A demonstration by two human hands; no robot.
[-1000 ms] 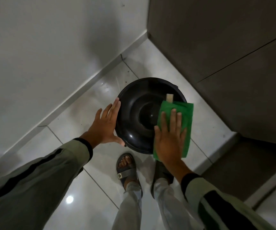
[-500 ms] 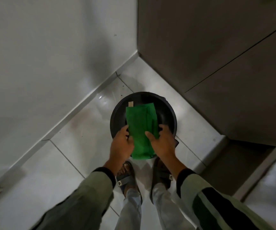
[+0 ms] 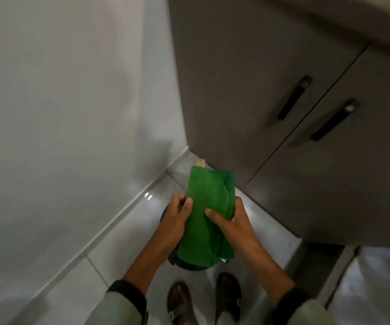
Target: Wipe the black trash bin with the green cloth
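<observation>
The round black plastic trash bin (image 3: 184, 263) stands on the glossy white floor tiles (image 3: 128, 233) in the corner, almost wholly hidden under the folded green microfibre cloth (image 3: 203, 214), so what it holds cannot be told. The left hand (image 3: 175, 219) and right hand (image 3: 233, 221) each pinch a side edge of the cloth, holding it up over the bin; its small pale tag (image 3: 200, 163) is too blurred to read. A white wall (image 3: 72, 113) hems the left, and grey-brown cabinet doors (image 3: 248, 90) with black bar handles (image 3: 293, 97) the right.
</observation>
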